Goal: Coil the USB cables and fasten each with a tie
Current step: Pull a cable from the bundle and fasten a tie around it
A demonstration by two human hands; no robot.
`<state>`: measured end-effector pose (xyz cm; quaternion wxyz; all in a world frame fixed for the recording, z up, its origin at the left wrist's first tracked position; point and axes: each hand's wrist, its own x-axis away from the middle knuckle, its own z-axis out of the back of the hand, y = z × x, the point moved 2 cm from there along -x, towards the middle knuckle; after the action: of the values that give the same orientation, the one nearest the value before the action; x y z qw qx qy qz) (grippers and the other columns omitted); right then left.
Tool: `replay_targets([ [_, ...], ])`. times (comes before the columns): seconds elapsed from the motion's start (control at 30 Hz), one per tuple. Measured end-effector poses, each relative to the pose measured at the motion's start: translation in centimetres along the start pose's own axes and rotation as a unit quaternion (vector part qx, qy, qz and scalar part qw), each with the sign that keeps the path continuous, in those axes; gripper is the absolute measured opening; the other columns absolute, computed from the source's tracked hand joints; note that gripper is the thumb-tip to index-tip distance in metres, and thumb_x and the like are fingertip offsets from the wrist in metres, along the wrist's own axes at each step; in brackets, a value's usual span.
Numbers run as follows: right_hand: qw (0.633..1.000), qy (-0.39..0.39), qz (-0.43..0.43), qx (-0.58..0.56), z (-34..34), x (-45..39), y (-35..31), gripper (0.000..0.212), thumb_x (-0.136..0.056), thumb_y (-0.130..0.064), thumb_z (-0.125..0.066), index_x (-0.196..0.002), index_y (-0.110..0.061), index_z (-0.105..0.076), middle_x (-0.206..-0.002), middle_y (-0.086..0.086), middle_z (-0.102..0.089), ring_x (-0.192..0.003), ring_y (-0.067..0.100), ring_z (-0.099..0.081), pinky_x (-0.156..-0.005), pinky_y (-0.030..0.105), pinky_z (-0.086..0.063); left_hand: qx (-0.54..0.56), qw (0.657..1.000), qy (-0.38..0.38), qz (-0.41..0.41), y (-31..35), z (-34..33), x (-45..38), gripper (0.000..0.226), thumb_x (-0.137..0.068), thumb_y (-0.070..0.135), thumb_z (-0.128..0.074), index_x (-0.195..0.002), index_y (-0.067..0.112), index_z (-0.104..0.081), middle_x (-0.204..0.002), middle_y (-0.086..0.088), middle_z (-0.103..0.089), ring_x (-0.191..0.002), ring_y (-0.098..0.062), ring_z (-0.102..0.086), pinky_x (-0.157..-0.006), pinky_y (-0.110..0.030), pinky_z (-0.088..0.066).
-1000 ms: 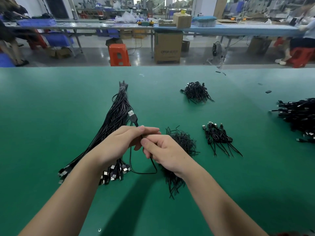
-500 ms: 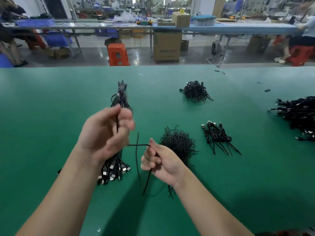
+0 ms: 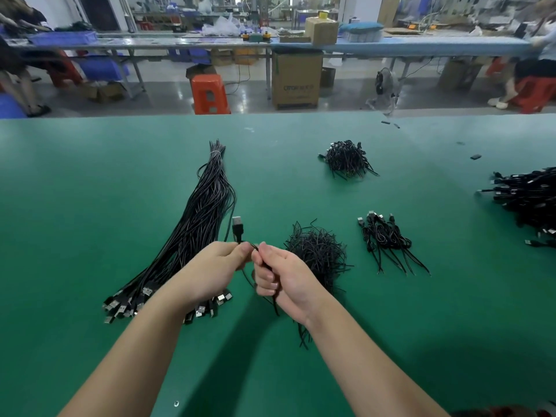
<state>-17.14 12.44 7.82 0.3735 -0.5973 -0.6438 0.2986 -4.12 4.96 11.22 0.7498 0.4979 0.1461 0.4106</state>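
On the wide green felt table [image 3: 90, 191], a long bundle of black USB cables [image 3: 195, 230] lies at ten o'clock; left hand [image 3: 210, 272] and right hand [image 3: 285, 281], touching, both pinch one thin black cable [image 3: 237, 228], fingers curled tight.

A factory floor: long workbenches [image 3: 421, 48], cardboard cartons [image 3: 296, 81], plastic stools [image 3: 209, 93], seated workers.

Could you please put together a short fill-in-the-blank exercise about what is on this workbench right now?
1. Both hands hold one black USB ____.
2. The left hand pinches it just below its ____.
3. The table surface is ____ in colour.
4. The long bundle of cables lies to the ____ of the tie pile.

Missing words: cable; plug; green; left
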Motion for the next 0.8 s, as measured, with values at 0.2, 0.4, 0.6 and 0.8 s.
replay_targets([
  [0.2, 0.997, -0.019, 0.012, -0.07, -0.7, 0.1, 0.1, 0.032, -0.102, -0.034, -0.05, -0.075, -0.018, -0.059, -0.056, -0.004, -0.035, -0.045, 0.008, -0.027, -0.046, 0.021, -0.021, 0.296, 0.952, 0.0, -0.074, -0.4, -1.3, -0.1, 0.04, -0.103, 0.029, -0.039, -0.13, 0.006, -0.058, -0.124, -0.007, -0.07, -0.121, -0.019, -0.063, -0.103, -0.026, -0.049],
  [0.4, 0.997, -0.042, -0.01, -0.058, -1.3, 0.1, 1.9, 0.03, -0.099, -0.036, -0.055, -0.076, -0.018, -0.056, -0.057, -0.004, -0.038, -0.047, 0.008, -0.028, -0.049, 0.021, -0.024, 0.528, 0.837, 0.111, -0.092, 1.4, -0.7, -1.2, 0.046, -0.109, 0.03, -0.026, -0.118, -0.003, -0.057, -0.106, -0.019, -0.073, -0.108, -0.031, -0.069, -0.088, -0.033, -0.058],
  [0.6, 0.989, -0.074, -0.034, -0.124, -1.1, 0.0, 2.8, 0.029, -0.096, -0.037, -0.059, -0.075, -0.019, -0.058, -0.057, -0.006, -0.037, -0.049, 0.009, -0.03, -0.05, 0.021, -0.028, 0.612, 0.788, -0.017, -0.068, 3.9, 2.6, -0.3, 0.037, -0.104, 0.031, -0.037, -0.086, 0.015, -0.065, -0.054, 0.013, -0.039, -0.038, -0.001, -0.027, -0.035, -0.016, -0.023],
  [0.8, 0.992, -0.05, -0.059, -0.102, 0.1, -0.2, 2.5, 0.031, -0.094, -0.038, -0.056, -0.067, -0.022, -0.06, -0.051, -0.008, -0.037, -0.047, 0.009, -0.031, -0.051, 0.023, -0.028, 0.088, 0.944, -0.313, -0.045, 2.4, 3.8, 1.7, 0.044, -0.101, 0.03, -0.044, -0.108, -0.005, -0.07, -0.082, -0.021, -0.073, -0.035, -0.009, -0.04, -0.039, -0.017, -0.033],
])
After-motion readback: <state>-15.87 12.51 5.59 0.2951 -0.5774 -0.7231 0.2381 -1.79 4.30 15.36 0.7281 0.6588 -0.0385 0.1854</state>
